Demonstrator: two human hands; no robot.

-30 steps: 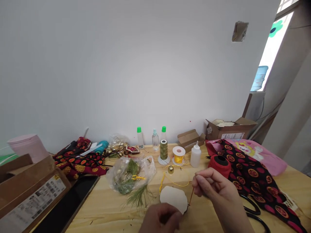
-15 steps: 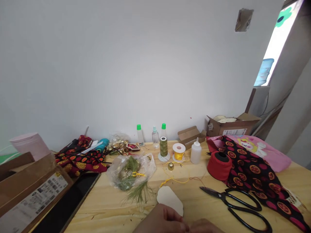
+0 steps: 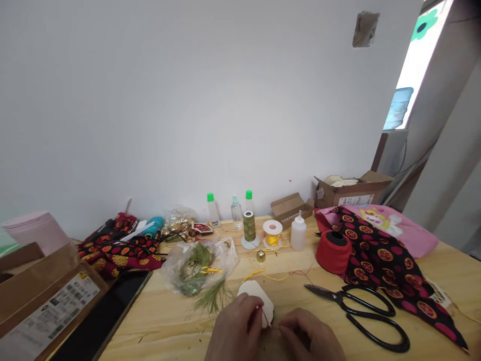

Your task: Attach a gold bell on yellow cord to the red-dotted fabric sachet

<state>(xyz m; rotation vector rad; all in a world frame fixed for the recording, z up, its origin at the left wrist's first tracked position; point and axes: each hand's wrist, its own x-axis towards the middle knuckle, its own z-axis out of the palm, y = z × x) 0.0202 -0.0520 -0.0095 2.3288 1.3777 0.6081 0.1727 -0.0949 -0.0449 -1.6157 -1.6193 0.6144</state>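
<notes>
At six o'clock, the left hand [image 3: 235, 326] pinches a pale card cutout [image 3: 258, 293] by its lower edge; it looks light and stiff, best held at the rim. The right hand [image 3: 308, 335] curls just beside it, and whether its fingers grip the thin red thread [image 3: 266, 317], I cannot tell.

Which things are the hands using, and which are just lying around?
Being used:
left hand, right hand, cream card, thin reddish cord

Just lying around:
black-handled scissors, red thread spool, gold bead, plastic bag
</notes>
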